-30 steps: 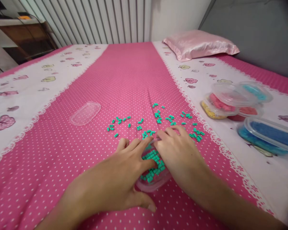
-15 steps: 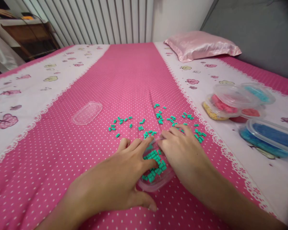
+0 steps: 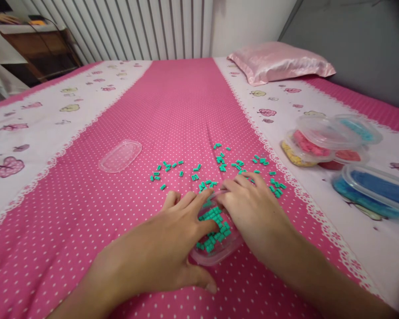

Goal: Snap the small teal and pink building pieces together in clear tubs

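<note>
A clear plastic container with small green bricks in it sits on the bedding between my hands. My left hand straddles its left wall. One finger bends inside onto the bricks, the others reach along the far left rim, and the thumb stands apart in front. At the far right side, the curled fingers of my right hand hold the rim; its fingertips are partly hidden. Loose green bricks lie scattered beyond both hands.
A clear lid lies to the left. On the right are tubs with yellow, red and blue pieces, some stacked. A pink pillow rests at the back right. Someone's hand shows at the far left.
Hardly anything differs. My right hand's fingers have shifted very slightly at the rim; my left hand and the container stay in place.
</note>
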The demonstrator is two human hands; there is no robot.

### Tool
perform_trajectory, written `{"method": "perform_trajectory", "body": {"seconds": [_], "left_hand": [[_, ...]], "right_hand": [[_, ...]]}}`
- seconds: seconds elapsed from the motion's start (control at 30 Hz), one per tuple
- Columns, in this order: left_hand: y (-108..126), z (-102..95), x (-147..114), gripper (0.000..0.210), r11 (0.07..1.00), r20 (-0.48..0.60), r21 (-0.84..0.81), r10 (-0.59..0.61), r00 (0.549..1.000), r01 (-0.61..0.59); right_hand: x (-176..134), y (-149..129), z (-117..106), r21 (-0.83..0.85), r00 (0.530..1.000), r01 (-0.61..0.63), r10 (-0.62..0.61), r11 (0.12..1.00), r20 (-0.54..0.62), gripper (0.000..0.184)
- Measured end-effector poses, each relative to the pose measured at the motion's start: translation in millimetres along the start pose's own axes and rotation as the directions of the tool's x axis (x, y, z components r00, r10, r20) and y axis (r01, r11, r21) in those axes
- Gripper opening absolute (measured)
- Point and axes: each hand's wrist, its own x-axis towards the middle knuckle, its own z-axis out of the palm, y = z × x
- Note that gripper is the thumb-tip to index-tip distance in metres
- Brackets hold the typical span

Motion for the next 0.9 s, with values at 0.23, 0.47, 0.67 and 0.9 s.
{"method": "perform_trajectory", "body": {"seconds": [0.23,0.47,0.67,0.9], "left_hand": [[0.1,-1.0,-0.1,0.052,0.998,-0.02,0.043,0.039,0.999,-0.038],[-0.5,-0.4,0.8,0.052,0.999,-0.027,0.005,0.038,0.999,-0.038],[-1.7,0.6,-0.2,0.055,0.999,-0.014,0.009,0.037,0.999,-0.037],[-0.4,-0.3,-2.4,0.052,0.999,-0.021,0.021,0.049,0.999,-0.048]], "right_hand": [[-9.2,20.8,7.8,0.04,0.982,0.125,-0.118,0.991,-0.145,0.013],[-23.1,27.2,34.7,-0.049,0.944,0.183,-0.19,0.982,-0.269,0.016],[-25.1,24.2,34.2,-0.049,0.937,0.206,-0.211,0.977,-0.277,0.016],[-24.5,25.1,31.9,-0.009,0.95,0.194,-0.19,0.981,-0.248,0.018]]}}
